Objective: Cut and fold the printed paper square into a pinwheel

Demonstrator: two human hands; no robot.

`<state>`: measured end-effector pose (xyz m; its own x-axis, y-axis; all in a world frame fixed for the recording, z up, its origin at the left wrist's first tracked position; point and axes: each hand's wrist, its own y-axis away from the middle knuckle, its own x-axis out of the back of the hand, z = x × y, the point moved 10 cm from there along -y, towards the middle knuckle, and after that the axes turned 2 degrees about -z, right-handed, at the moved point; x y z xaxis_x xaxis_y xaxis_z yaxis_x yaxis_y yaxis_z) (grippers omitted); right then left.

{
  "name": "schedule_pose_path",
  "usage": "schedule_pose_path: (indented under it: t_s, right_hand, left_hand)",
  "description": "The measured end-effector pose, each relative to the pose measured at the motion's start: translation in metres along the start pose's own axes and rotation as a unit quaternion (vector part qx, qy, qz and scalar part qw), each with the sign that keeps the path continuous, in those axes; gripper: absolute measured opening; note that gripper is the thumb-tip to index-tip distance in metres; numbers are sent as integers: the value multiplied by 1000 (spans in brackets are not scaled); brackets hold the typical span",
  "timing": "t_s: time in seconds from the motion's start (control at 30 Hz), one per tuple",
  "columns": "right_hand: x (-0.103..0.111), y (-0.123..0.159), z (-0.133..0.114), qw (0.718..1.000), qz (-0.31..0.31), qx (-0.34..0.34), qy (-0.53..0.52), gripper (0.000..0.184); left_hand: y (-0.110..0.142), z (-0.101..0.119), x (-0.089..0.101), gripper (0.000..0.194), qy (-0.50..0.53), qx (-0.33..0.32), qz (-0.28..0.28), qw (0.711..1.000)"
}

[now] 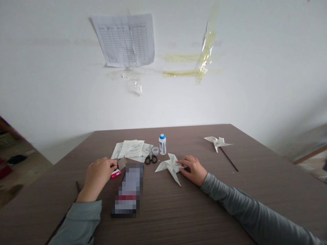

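A folded paper pinwheel [171, 166] with printed blades lies on the table in front of me. My right hand [194, 170] grips it at its right side, fingers and thumb on the paper. To the left, my left hand [99, 175] is closed in a pinch beside a small red and white box [115, 174]; what its fingertips hold, if anything, is hidden. A brownish flap or piece of card [122, 164] stands at the box. Close to the left hand lies a dark phone-like device [130, 190] with a blurred screen.
Black-handled scissors [151, 159], a small clear cup [155, 150] and a white bottle with a blue cap [162, 144] stand behind the pinwheel. Printed paper sheets [131, 149] lie at back left. Another pinwheel [217, 142] on a dark stick [229, 160] lies at right.
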<state>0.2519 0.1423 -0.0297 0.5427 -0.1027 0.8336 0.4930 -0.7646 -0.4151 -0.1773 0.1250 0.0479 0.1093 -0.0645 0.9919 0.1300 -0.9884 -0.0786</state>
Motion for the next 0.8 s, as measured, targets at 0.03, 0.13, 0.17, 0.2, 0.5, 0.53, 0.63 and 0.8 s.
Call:
schedule_pose_path:
  t_s: [0.03, 0.13, 0.17, 0.2, 0.5, 0.53, 0.63, 0.8]
  right_hand:
    - [0, 0, 0, 1000, 3, 1, -1, 37]
    - [0, 1, 0, 1000, 6, 6, -3, 36]
    - [0, 1, 0, 1000, 5, 8, -4, 36]
    - [0, 1, 0, 1000, 6, 8, -3, 36]
    - [0, -1, -1, 1000, 15, 12, 6, 36]
    - [0, -1, 0, 1000, 14, 11, 6, 36]
    - [0, 0, 1, 1000, 14, 10, 4, 37]
    - [0, -1, 1, 1000, 17, 19, -2, 35]
  left_hand:
    - [0, 0, -1, 45, 0, 0, 0, 1000]
    - [1, 1, -2, 46, -6, 2, -10, 1000]
    - [1, 2, -1, 46, -9, 4, -15, 1000]
    - [2, 3, 0, 46, -12, 5, -20, 1000]
    - [6, 7, 10, 45, 3, 8, -20, 1000]
    - [6, 6, 9, 45, 4, 9, -18, 1000]
    - [5, 4, 5, 45, 0, 8, -24, 1000]
    - [6, 6, 9, 45, -11, 6, -23, 1000]
